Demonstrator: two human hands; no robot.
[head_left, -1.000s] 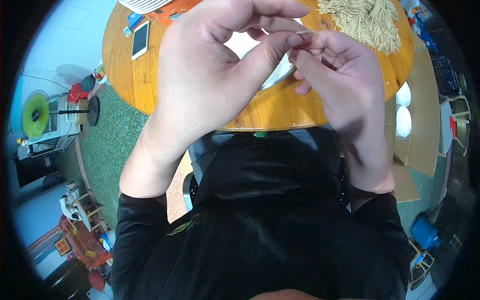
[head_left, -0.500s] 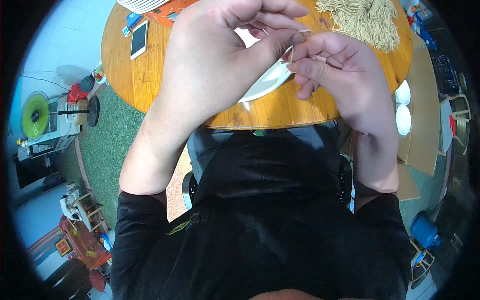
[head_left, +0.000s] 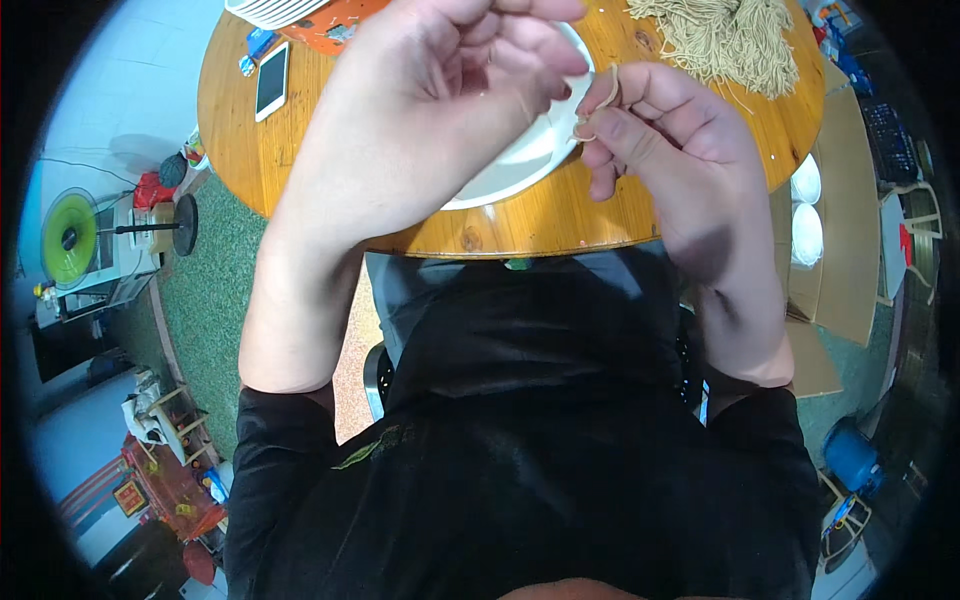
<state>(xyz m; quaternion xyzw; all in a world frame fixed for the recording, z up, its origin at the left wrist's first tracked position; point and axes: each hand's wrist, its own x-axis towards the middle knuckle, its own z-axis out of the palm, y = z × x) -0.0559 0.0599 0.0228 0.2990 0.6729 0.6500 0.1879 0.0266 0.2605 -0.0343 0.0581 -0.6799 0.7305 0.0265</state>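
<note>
My right hand (head_left: 690,140) pinches a short piece of beige string (head_left: 606,92) between thumb and forefinger. The string bends into a small loop just above the fingertips. To its left, my left hand (head_left: 430,120) hovers over a white plate (head_left: 530,172) and hides much of it. Its fingers are loosely curved and a little apart, with nothing seen between them. At the far right of the table lies a thick bundle of beige strings (head_left: 725,45).
The round wooden table (head_left: 470,238) also carries a white phone (head_left: 271,82), an orange patterned item (head_left: 325,28) and a white ribbed basket (head_left: 270,10). A green-bladed fan (head_left: 72,232) stands far left. Cardboard (head_left: 850,240) with white bowls (head_left: 806,236) is at the right.
My left hand has come off the string and drawn away to the left, uncovering more of the plate. The string stays in my right hand, its loop now in plain sight.
</note>
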